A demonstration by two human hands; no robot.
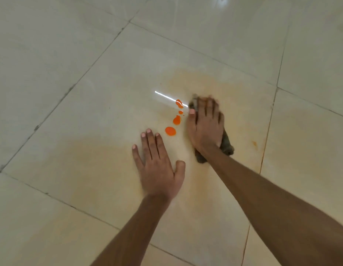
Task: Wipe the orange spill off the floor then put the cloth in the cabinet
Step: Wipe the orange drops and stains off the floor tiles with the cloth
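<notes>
On the glossy cream tiled floor (pixel 90 93) the right hand (pixel 205 123) presses flat, fingers spread, on a crumpled grey-brown cloth (pixel 227 145). The left hand (pixel 157 167) lies open and empty on the tile, holding nothing. The bright orange liquid drops (pixel 170 130) lie in a short line just left of the cloth, running away from the person, nearer the right hand, so the wipe probably goes leftward.

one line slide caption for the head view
Right hand presses cloth beside orange drops; left hand flat on floor.

Spill (pixel 175 120) between hands; cloth (pixel 227 144) under right hand (pixel 205 125), apparently on floor (pixel 71 93).
</notes>
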